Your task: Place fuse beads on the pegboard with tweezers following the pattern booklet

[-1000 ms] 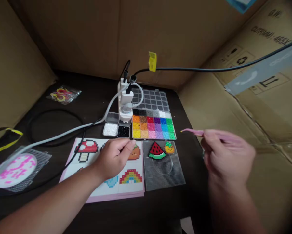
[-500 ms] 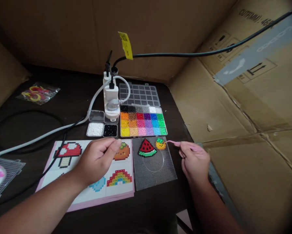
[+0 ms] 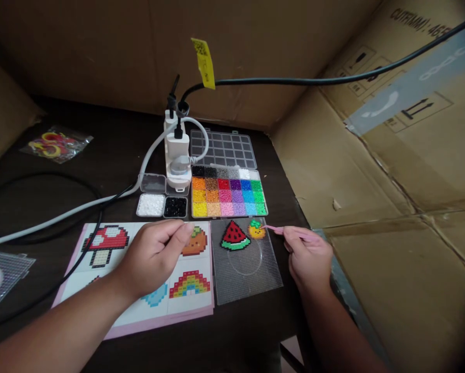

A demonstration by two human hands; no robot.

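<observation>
My right hand (image 3: 310,256) grips pink tweezers (image 3: 277,229), their tip at the right edge of a small orange fruit of fuse beads (image 3: 256,231). That fruit lies on a clear pegboard (image 3: 240,285), beside a watermelon slice of beads (image 3: 234,237). My left hand (image 3: 157,254) is closed, thumb pressed against the fingers, above a sheet of pixel patterns (image 3: 158,318); whatever it may hold is hidden. The hand partly covers a printed orange fruit on the sheet. Behind the pegboard stands a bead box (image 3: 230,191) sorted by colour.
Small boxes of white beads (image 3: 150,205) and black beads (image 3: 175,207) sit left of the bead box. A power strip (image 3: 178,155) with cables stands behind them. A bagged set of rings (image 3: 56,144) and another pegboard (image 3: 13,280) lie left. Cardboard walls (image 3: 372,248) enclose the table.
The view has shifted slightly. The tweezers' tip stays at the orange bead fruit's right edge, and my left hand keeps its closed pose over the sheet.
</observation>
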